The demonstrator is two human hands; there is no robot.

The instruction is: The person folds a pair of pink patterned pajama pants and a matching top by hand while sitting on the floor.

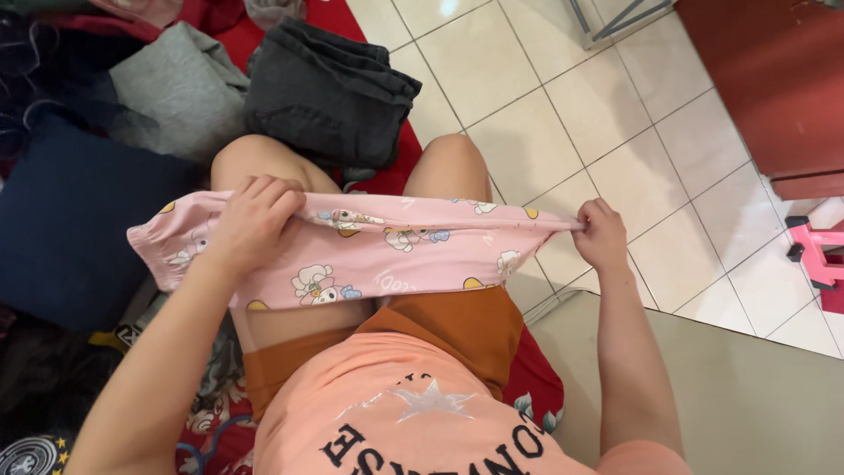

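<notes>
Pink cotton with small cartoon prints: a child-size garment [369,251] stretched flat above the knees, pulled taut between both hands. Left hand [251,220] closed over the upper edge near the cuffed end, fingers curled down over the fabric; right hand [602,233] pinching the opposite end in a tight fist, cloth gathered to a narrow point there. Seated on a red patterned mat [536,387], bare knees up, orange shorts [457,325] and a peach printed shirt [413,413] in the foreground. Beyond the knees, on the same red mat, a folded stack of dark grey clothes [330,92], squared and neat, with a folded lighter grey piece [176,84] just beside it to the left. Further left, a navy blue cushion [75,229] touching a jumble of dark fabrics. To the right, cream floor tiles [563,97] with dark grout lines, glossy under the light. In the upper right corner, a reddish-brown wooden cabinet [774,88] standing on the tiles; below it, at the frame edge, part of a pink plastic object [818,251], kind unclear. At bottom right, a plain grey-beige sheet [747,396] lying over the floor beside the mat. No boxes, baskets or other containers in view.
</notes>
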